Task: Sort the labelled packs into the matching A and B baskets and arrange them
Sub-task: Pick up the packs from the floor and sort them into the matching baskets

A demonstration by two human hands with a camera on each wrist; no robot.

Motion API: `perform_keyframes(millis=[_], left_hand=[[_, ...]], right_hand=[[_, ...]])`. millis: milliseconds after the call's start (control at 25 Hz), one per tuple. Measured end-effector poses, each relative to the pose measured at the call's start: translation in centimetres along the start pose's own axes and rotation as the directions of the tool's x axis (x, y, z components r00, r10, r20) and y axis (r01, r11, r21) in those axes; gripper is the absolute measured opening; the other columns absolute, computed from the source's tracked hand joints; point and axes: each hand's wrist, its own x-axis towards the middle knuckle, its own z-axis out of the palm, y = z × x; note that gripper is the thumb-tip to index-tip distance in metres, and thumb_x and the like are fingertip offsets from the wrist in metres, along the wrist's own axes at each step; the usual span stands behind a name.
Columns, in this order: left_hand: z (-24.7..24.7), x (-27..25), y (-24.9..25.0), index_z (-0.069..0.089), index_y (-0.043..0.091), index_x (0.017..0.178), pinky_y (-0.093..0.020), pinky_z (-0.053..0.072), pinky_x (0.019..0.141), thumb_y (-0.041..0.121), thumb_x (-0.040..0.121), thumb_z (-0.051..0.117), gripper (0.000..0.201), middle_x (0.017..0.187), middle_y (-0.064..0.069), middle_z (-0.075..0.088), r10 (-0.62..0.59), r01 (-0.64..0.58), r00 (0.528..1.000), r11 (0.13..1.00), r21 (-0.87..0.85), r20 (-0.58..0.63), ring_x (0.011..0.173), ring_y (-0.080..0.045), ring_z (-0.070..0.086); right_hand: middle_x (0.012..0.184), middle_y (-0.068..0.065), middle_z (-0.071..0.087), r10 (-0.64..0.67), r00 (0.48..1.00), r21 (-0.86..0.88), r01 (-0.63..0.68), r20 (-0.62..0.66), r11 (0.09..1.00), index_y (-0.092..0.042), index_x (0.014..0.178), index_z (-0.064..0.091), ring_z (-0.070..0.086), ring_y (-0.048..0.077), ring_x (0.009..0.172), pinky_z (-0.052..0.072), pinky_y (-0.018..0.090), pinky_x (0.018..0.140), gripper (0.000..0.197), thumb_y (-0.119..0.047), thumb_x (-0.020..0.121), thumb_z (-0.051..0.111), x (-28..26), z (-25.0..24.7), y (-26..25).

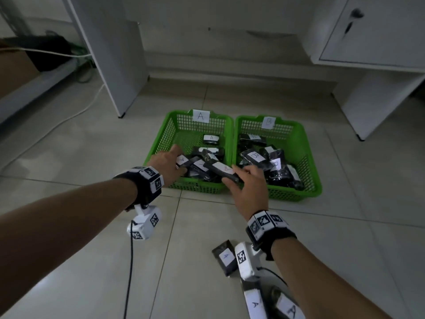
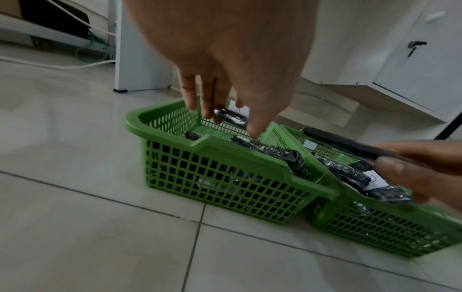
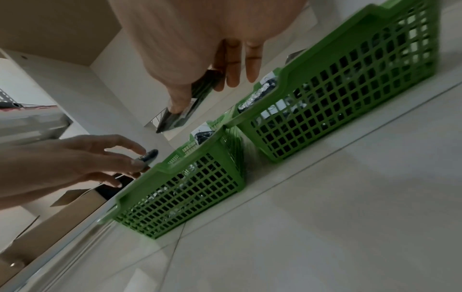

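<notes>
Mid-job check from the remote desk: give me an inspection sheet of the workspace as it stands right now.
Surface: pale tiled floor.
Job's things: A basket beside B basket, both holding black labelled packs; three A-labelled packs lie on the floor nearest the person, one at.
Clutter: nothing seen.
Hands: left hand pinches an A pack over the A basket; right hand grips another A pack above the near rims.
Cables: white cable trails across the floor; black lead hangs from the left wrist camera.
Surroundings: white cabinet with keyed door, cardboard box.
</notes>
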Motion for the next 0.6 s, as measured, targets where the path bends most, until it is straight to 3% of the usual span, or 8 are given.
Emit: perform_keyframes(millis=[120,240,440,520,600], left_hand=[[1.5,1.4,-0.5,0.05,0.021,0.108,-0.036,0.052,0.073,0.038,0.089,0.066,0.031,0.099,-0.008,0.068,-0.039,0.039,0.999,0.999,0.002,0.029,0.084,-0.028,0.062],[2.2,2.0,-1.3,0.059,0.021,0.11,-0.028,0.045,0.069,0.034,0.086,0.072,0.03,0.104,-0.005,0.068,-0.053,0.053,0.998,0.999,0.001,-0.023,0.085,-0.023,0.06],[3.1,2.2,-2.2,0.066,0.016,0.121,-0.033,0.048,0.09,0.027,0.094,0.057,0.03,0.124,-0.009,0.064,0.045,-0.046,0.999,0.998,-0.034,-0.021,0.11,-0.031,0.061],[3.2,1.9,-2.5,0.061,0.013,0.127,-0.038,0.046,0.096,0.028,0.096,0.051,0.035,0.132,-0.011,0.057,0.048,-0.048,0.999,0.998,-0.036,-0.001,0.119,-0.034,0.055],[3.3,0.9,-2.3,0.056,0.011,0.126,-0.044,0.044,0.098,0.033,0.095,0.049,0.039,0.133,-0.013,0.054,0.016,-0.016,0.997,1.0,-0.001,-0.073,0.122,-0.034,0.049]], right_hand=[[0.104,-0.003,0.053,0.043,0.999,-0.021,-0.044,-0.031,0.999,-0.025,0.124,0.071,0.046,0.019,0.105,0.046,0.039,0.092,0.045,-0.052,0.088,0.067,3.1,1.9,-2.2],[0.109,0.001,0.058,0.073,0.997,-0.135,-0.073,-0.005,0.988,-0.029,0.123,0.071,0.047,0.023,0.109,0.042,0.042,0.098,0.043,-0.054,0.089,0.064,6.1,4.2,-4.0],[0.128,0.008,0.05,0.005,0.976,-0.388,0.083,0.219,0.918,-0.03,0.14,0.054,0.04,0.031,0.122,0.034,0.045,0.099,0.05,-0.054,0.095,0.049,6.9,8.3,-4.4],[0.133,0.01,0.048,-0.035,0.976,-0.381,0.116,0.213,0.917,-0.032,0.146,0.045,0.039,0.032,0.122,0.033,0.045,0.096,0.052,-0.05,0.097,0.046,6.3,8.6,-4.3],[0.134,0.01,0.049,-0.065,0.985,-0.339,0.116,0.158,0.933,-0.029,0.147,0.044,0.042,0.033,0.121,0.035,0.045,0.095,0.053,-0.045,0.096,0.049,5.3,7.6,-4.0]])
